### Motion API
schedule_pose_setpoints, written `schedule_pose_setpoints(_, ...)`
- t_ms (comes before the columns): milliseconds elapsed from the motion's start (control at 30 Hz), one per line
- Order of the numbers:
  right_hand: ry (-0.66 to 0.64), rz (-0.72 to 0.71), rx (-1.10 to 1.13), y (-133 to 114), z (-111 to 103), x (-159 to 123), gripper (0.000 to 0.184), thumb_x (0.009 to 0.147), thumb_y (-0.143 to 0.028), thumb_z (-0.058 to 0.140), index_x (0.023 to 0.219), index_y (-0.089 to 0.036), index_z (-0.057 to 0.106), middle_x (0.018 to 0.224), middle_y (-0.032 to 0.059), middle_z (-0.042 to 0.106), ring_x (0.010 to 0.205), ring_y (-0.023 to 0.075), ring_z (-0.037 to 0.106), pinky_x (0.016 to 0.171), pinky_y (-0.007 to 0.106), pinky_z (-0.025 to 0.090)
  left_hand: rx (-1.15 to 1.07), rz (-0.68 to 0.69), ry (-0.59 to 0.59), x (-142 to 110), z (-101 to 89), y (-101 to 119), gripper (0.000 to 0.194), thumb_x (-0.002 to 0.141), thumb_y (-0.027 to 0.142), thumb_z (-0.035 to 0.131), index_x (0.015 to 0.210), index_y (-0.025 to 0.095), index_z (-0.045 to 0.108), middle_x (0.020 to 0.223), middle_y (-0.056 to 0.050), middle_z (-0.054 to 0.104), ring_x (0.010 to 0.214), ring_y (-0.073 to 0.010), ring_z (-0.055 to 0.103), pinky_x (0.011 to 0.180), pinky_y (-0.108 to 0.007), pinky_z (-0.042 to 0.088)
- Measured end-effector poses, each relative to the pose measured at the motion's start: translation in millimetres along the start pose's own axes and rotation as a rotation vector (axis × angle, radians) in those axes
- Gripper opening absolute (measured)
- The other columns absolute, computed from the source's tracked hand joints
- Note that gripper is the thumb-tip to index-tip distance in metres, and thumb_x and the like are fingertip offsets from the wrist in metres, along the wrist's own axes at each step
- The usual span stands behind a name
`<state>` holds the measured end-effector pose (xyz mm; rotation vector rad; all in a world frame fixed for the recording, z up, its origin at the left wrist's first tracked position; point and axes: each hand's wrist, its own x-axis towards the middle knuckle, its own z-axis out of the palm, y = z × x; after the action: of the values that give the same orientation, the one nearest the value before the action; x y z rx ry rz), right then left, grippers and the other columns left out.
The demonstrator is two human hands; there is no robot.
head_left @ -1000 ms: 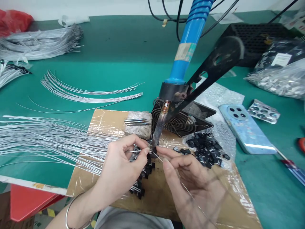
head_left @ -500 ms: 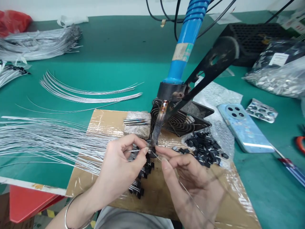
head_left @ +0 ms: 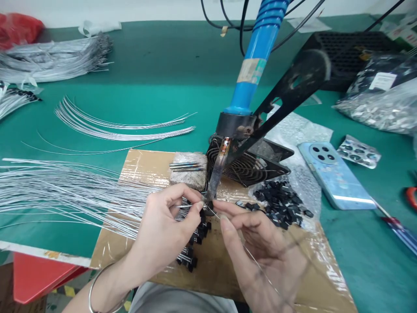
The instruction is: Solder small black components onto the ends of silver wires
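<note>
A blue soldering iron (head_left: 252, 65) is held tip-down in a black metal bracket (head_left: 293, 87). Just left of its tip, my left hand (head_left: 166, 230) pinches a thin white wire (head_left: 185, 206) between thumb and fingers. My right hand (head_left: 265, 256) grips a thin strand of solder wire (head_left: 259, 266) that runs across the palm up to the tip. My right fingertips are close beside a small black part at the tip; whether they touch it is hard to see. Below my left hand lie several wires with black connectors (head_left: 187, 260) on the cardboard (head_left: 221, 269).
White wires (head_left: 65, 187) spread across the left side. A grey block (head_left: 187, 174) with metal rods and a black fan (head_left: 250, 167) stand behind the tip. Loose black connectors (head_left: 283, 204) lie to the right, near a blue phone (head_left: 335, 174), pliers (head_left: 412, 193) and a parts bag (head_left: 384, 100).
Both hands keep their places at the iron's tip. The whole view shifts only slightly.
</note>
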<state>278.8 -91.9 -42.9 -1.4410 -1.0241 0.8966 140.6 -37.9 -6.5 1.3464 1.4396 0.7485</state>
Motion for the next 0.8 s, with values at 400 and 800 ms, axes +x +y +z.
schedule_pose_setpoints(400, -0.019, -0.041, -0.032, 6.2, -3.5, -1.0, 0.014, 0.087, -0.024, 0.069, 0.075, -0.025, 0.061, 0.107, 0.0024, 0.078, 0.095, 0.0231, 0.075, 0.087, 0.035, 0.057, 0.015, 0.008, 0.010, 0.6, 2.8, -3.7, 0.009, 0.081, 0.017, 0.061, 0.073, 0.017, 0.065, 0.083, -0.006, 0.073, 0.081, -0.0221, 0.070, 0.069, -0.030, 0.054)
schedule_pose_setpoints(800, 0.008, -0.069, -0.036, 3.7, 0.3, -0.8, 0.013, 0.085, -0.024, 0.071, 0.075, -0.025, 0.062, 0.105, 0.0021, 0.078, 0.092, 0.0223, 0.076, 0.083, 0.033, 0.056, 0.054, 0.032, 0.033, -1.6, 2.6, -1.2, 0.010, 0.082, 0.017, 0.060, 0.073, 0.018, 0.064, 0.085, -0.005, 0.074, 0.081, -0.0215, 0.071, 0.066, -0.028, 0.054)
